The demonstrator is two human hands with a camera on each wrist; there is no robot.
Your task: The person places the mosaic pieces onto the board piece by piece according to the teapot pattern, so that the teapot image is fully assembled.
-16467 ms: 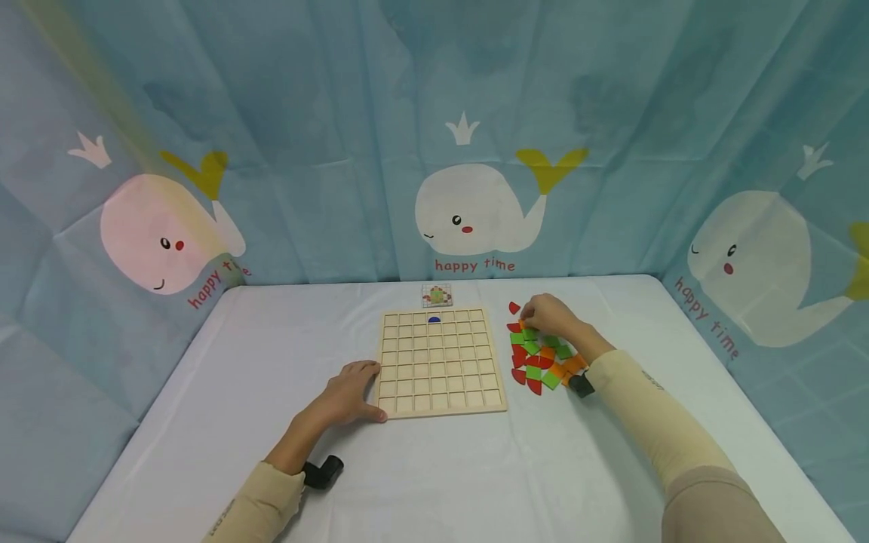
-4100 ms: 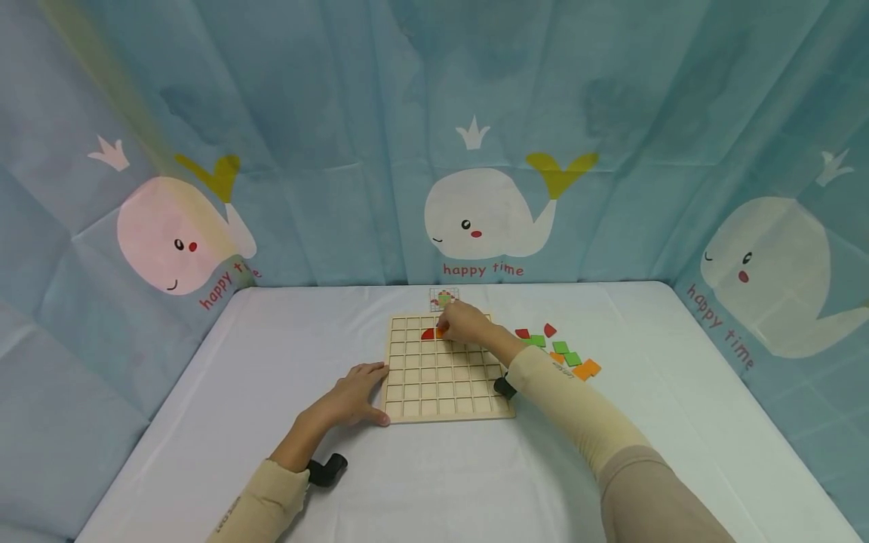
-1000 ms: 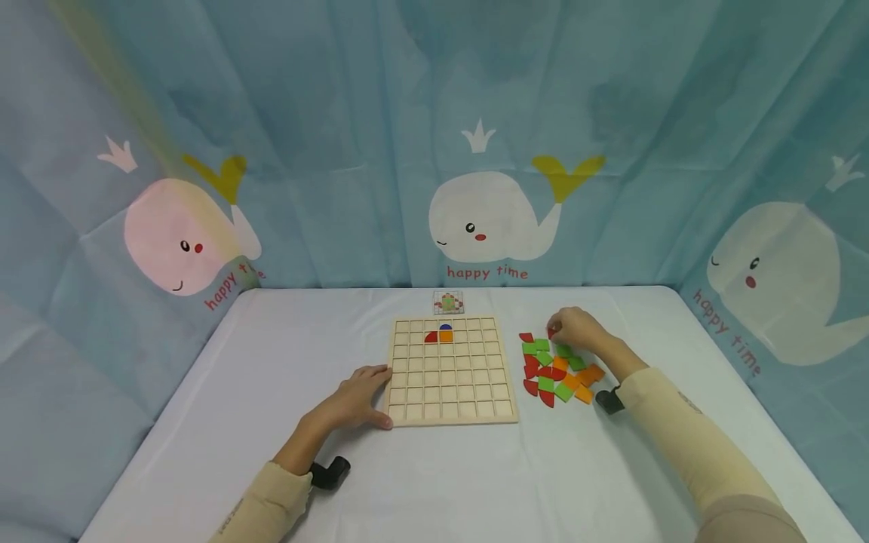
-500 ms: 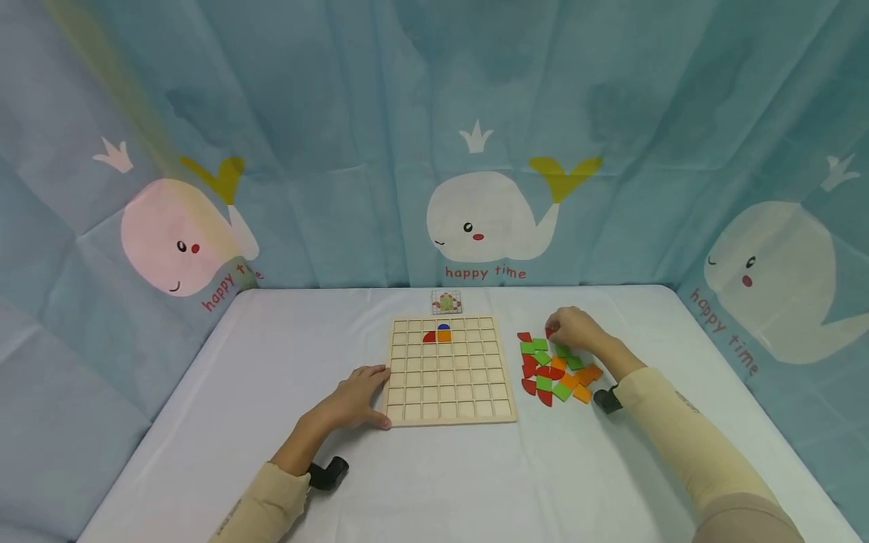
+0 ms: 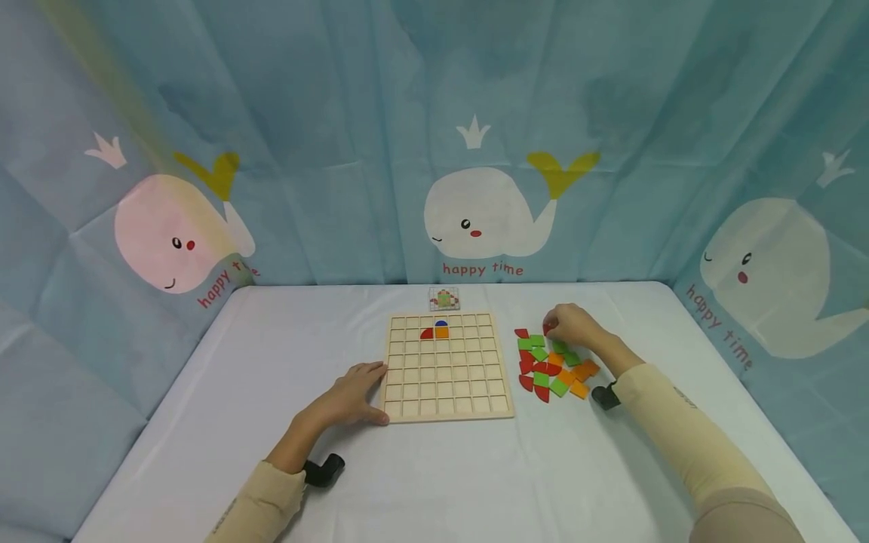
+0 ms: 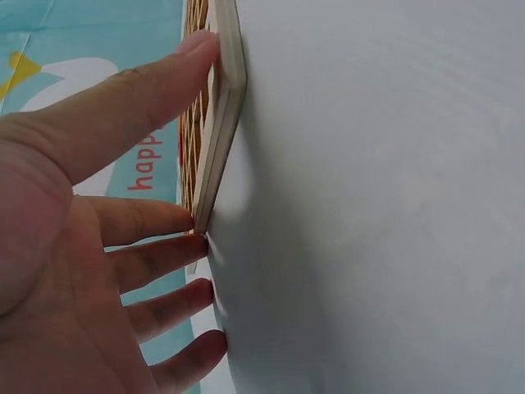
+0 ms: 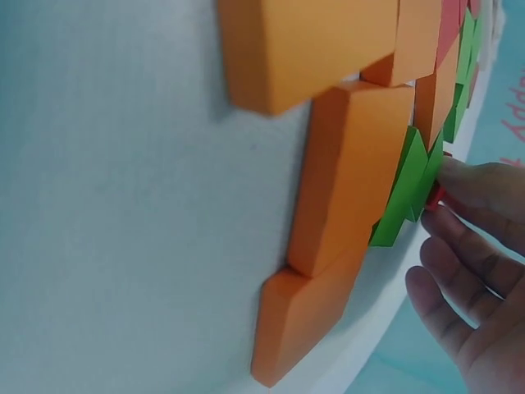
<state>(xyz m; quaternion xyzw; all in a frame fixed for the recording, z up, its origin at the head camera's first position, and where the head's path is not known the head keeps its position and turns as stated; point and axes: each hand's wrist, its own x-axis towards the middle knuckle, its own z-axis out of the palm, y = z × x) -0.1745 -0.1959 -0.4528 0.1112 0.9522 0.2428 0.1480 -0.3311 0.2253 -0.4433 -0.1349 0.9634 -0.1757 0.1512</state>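
Note:
The wooden grid board (image 5: 448, 377) lies mid-table in the head view. In its upper cells sit a blue half-round piece (image 5: 441, 323), an orange square (image 5: 442, 332) under it, and a red quarter-round piece (image 5: 427, 333) to the left. My left hand (image 5: 348, 396) rests along the board's left edge, thumb at the near corner; the left wrist view shows its fingers (image 6: 156, 258) straight and spread. Right of the board, my right hand (image 5: 572, 326) pinches another red piece (image 7: 435, 195) between thumb and forefinger, beside green squares (image 7: 402, 193) at the pile's far end.
Loose red, green and orange pieces (image 5: 541, 379) are heaped right of the board, some overlapping. A small pattern card (image 5: 444, 299) lies just beyond the board's far edge. A whale-printed curtain (image 5: 339, 219) stands behind the white table (image 5: 224, 392).
Since the oldest frame, the orange square and red quarter-round piece have joined the blue one on the board. My right hand has gone from the board back to the pile. My left hand stays put.

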